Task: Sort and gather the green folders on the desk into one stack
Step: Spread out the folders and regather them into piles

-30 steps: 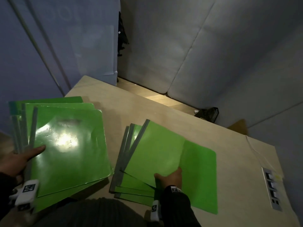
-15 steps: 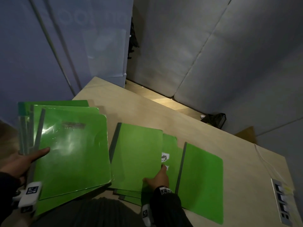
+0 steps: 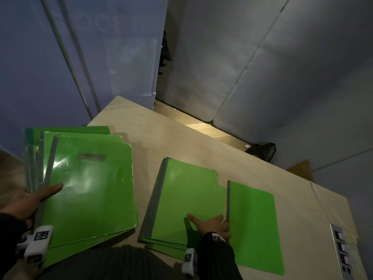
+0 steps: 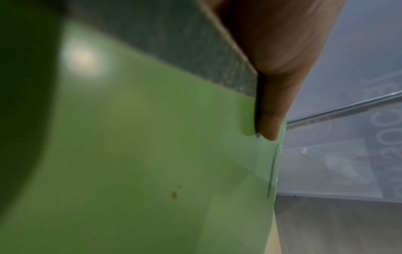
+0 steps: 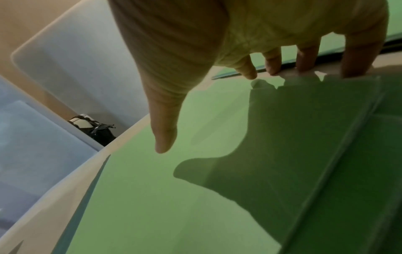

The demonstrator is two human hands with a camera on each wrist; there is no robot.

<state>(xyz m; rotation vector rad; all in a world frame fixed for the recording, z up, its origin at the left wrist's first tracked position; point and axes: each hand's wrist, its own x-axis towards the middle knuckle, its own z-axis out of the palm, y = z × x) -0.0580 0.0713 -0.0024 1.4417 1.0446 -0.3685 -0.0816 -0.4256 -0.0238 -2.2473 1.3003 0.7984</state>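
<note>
The left hand (image 3: 26, 201) gripped a fanned bundle of green folders (image 3: 88, 188) by their grey spines, thumb laid across the top cover, holding them over the counter's (image 3: 181, 142) left edge. The right hand (image 3: 212, 224) rested on a second pile of folders (image 3: 181, 199) lying on the counter, thumb spread flat, fingers curled over that pile's right edge. Just beside it lay a single folder (image 3: 254, 225). A power strip (image 3: 343, 253) sat at the far right.
</note>
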